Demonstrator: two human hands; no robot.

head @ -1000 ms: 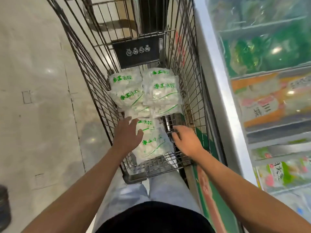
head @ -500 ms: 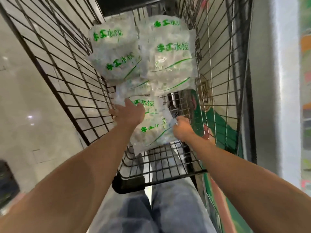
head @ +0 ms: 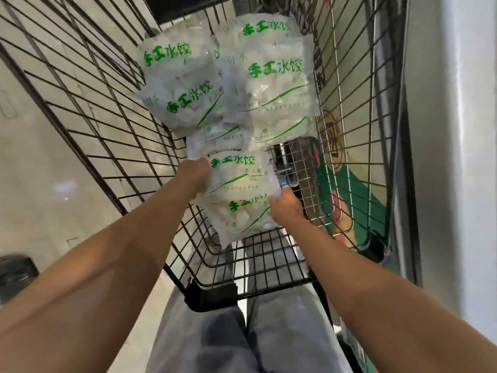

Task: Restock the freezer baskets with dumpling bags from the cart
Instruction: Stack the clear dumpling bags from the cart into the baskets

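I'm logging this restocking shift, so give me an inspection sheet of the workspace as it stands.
Surface: wire cart, its mesh floor bare at the near end.
Job's things: near dumpling bags, held between both hands; more dumpling bags piled at the cart's far end.
Clutter: nothing seen.
Grippers: left hand grips the near bags' left edge; right hand grips their right edge.
Cables: nothing seen.
Surroundings: pale tiled floor to the left; freezer cabinet's steel side to the right; freezer baskets out of view.
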